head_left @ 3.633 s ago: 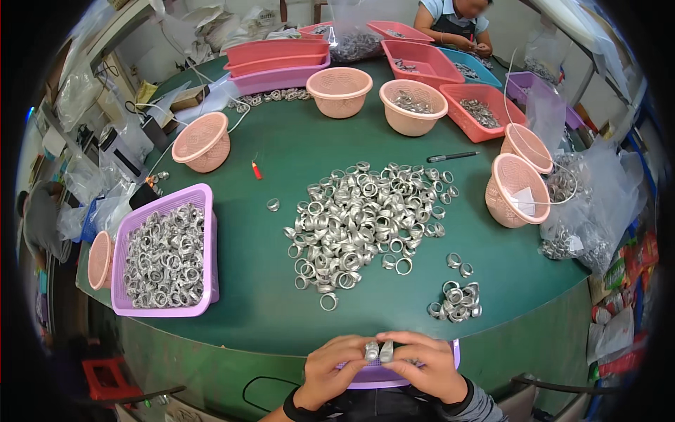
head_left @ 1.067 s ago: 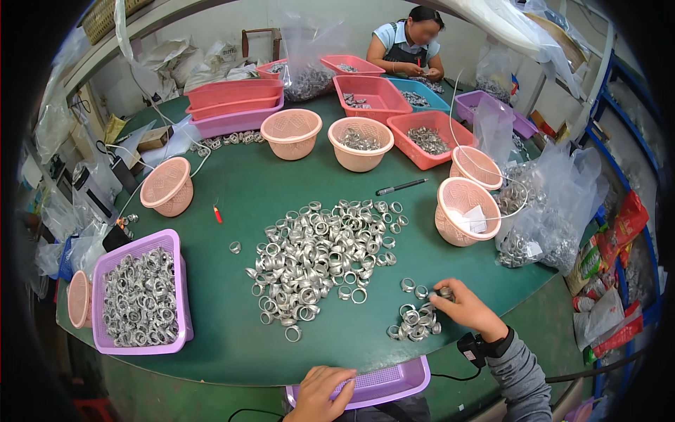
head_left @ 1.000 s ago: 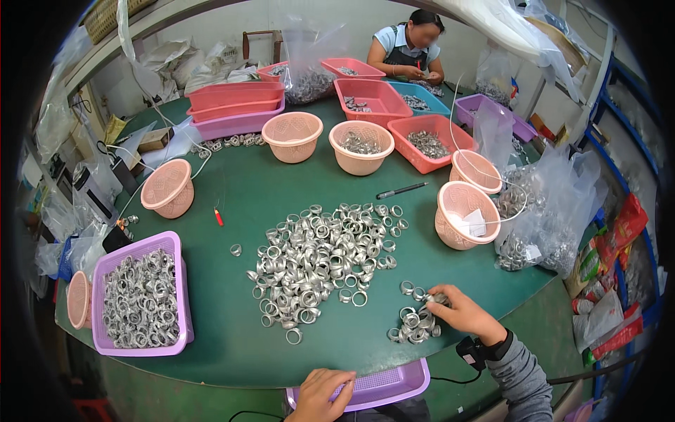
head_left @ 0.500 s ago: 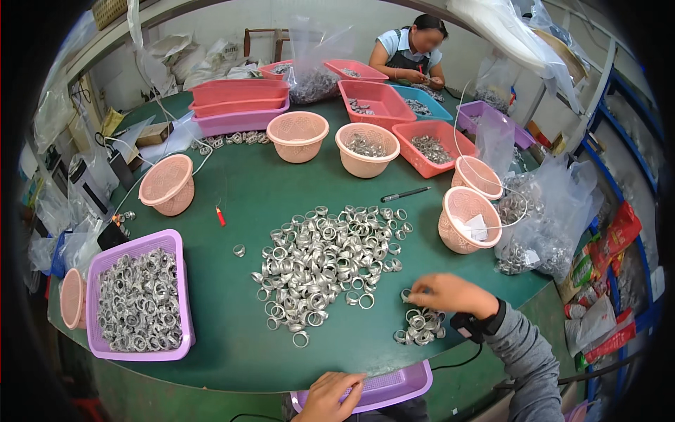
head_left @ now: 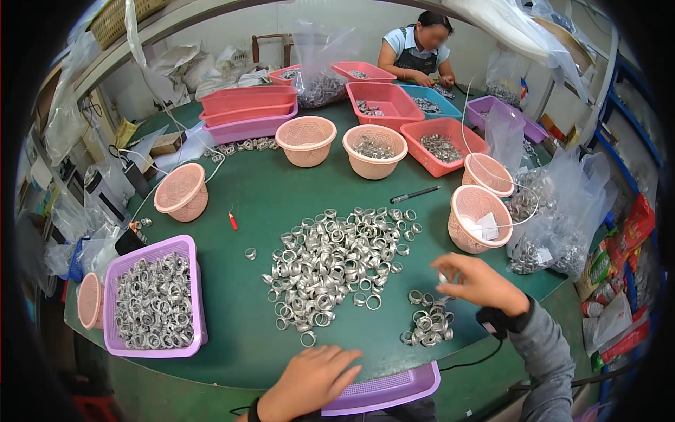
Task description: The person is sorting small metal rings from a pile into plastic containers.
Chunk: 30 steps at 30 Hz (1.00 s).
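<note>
A large heap of silver metal rings (head_left: 334, 260) lies in the middle of the green table, with a smaller pile of rings (head_left: 429, 325) at its near right. Just above that small pile, my right hand (head_left: 481, 283) pinches a ring (head_left: 441, 278) between thumb and fingers, mostly hidden by them. My left hand (head_left: 313, 380) hovers palm down at the near table edge, fingers stretched out and holding nothing. Below the edge, a purple plastic basket (head_left: 415, 385) sits at my lap, partly covered by my left hand and arm.
A purple basket full of rings (head_left: 199, 309) stands at the left. Several peach baskets (head_left: 306, 149), coral trays (head_left: 383, 105) and bags of rings (head_left: 555, 218) line the far and right sides. A pen (head_left: 415, 194) lies behind the heap. Across the table, a person handles small parts (head_left: 443, 91).
My left hand has come forward from my lap to the table edge, its fingers spreading. My right hand has lifted away from the small pile with a ring. The view has shifted slightly.
</note>
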{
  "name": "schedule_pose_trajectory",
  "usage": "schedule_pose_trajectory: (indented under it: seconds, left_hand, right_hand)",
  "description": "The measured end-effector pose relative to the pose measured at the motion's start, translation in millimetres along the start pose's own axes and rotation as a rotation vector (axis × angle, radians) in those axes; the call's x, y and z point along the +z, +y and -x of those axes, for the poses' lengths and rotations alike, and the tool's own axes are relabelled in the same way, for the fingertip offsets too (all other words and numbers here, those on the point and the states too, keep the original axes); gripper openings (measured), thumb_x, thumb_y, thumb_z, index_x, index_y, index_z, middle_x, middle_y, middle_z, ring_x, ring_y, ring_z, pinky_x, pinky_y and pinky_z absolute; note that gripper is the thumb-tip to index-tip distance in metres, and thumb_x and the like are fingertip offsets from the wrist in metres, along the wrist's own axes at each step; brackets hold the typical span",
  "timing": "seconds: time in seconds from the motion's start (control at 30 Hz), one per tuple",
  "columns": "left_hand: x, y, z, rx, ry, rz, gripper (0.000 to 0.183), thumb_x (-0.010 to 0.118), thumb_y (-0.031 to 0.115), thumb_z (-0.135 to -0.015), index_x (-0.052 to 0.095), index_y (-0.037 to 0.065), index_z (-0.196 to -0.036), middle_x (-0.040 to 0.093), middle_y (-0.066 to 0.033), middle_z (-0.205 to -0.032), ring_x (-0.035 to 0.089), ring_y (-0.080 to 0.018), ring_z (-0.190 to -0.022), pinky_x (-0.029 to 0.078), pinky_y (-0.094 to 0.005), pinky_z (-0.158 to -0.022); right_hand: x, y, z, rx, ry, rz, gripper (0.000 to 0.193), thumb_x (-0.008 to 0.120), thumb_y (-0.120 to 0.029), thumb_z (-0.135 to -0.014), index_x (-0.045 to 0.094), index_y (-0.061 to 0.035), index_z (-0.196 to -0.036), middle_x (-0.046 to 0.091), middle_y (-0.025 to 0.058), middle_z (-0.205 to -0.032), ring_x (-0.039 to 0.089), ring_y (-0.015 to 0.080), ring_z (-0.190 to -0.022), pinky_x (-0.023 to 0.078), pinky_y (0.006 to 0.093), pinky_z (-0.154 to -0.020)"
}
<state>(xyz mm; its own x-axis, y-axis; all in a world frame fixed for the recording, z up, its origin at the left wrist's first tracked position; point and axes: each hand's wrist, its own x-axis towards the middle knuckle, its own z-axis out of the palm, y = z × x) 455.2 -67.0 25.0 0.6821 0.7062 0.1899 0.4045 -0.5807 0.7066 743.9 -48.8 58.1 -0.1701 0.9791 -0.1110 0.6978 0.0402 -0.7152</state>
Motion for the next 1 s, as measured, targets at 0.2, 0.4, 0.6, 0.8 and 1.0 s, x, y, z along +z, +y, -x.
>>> schedule_pose_trajectory:
  seconds: [0.2, 0.4, 0.6, 0.8, 1.0]
  left_hand:
    - [25, -25, -62, 0.130, -0.067, -0.597, 0.017, 0.059, 0.020, -0.072, 0.054, 0.005, -0.074, 0.052, -0.0087, -0.066, 0.053, -0.0258, -0.061, 0.041, -0.0343, -0.054]
    - [57, -31, -95, -0.016, -0.212, -0.686, 0.020, 0.061, 0.021, -0.070, 0.053, 0.003, -0.068, 0.054, -0.0116, -0.066, 0.055, -0.0262, -0.065, 0.043, -0.0344, -0.058]
    - [35, -2, -63, 0.014, -0.175, -0.354, 0.025, 0.065, 0.019, -0.068, 0.058, 0.002, -0.085, 0.057, -0.0093, -0.071, 0.056, -0.0246, -0.068, 0.044, -0.0335, -0.062]
    - [31, 24, -21, -0.101, -0.205, 0.362, 0.034, 0.063, 0.014, -0.073, 0.054, 0.005, -0.105, 0.059, -0.0102, -0.092, 0.058, -0.0208, -0.082, 0.045, -0.0289, -0.074]
    - [31, 18, 2, -0.150, -0.038, 0.510, 0.036, 0.065, 0.010, -0.072, 0.053, 0.003, -0.105, 0.059, -0.0087, -0.097, 0.057, -0.0183, -0.088, 0.044, -0.0274, -0.077]
  right_hand:
    - [26, -1, 92, 0.007, -0.047, -0.761, 0.022, 0.062, 0.000, -0.073, 0.055, 0.0007, -0.093, 0.054, 0.0099, -0.099, 0.053, 0.0165, -0.092, 0.047, 0.0268, -0.077]
    - [69, 5, 124, 0.034, 0.058, -0.724, 0.027, 0.064, -0.002, -0.071, 0.058, 0.0005, -0.097, 0.060, 0.0085, -0.090, 0.058, 0.0123, -0.077, 0.048, 0.0225, -0.070]
    - [92, 4, 117, 0.206, 0.106, -1.128, 0.023, 0.058, -0.007, -0.079, 0.054, -0.0001, -0.101, 0.061, 0.0077, -0.081, 0.057, 0.0094, -0.068, 0.046, 0.0201, -0.058]
    - [105, -16, 92, 0.160, 0.068, -1.151, 0.020, 0.055, -0.012, -0.082, 0.053, -0.0018, -0.100, 0.059, 0.0045, -0.073, 0.051, 0.0050, -0.058, 0.038, 0.0171, -0.049]
    - [130, -17, 80, 0.130, 0.036, -1.157, 0.021, 0.052, -0.012, -0.084, 0.055, -0.0015, -0.102, 0.058, 0.0035, -0.070, 0.047, 0.0038, -0.057, 0.037, 0.0165, -0.049]
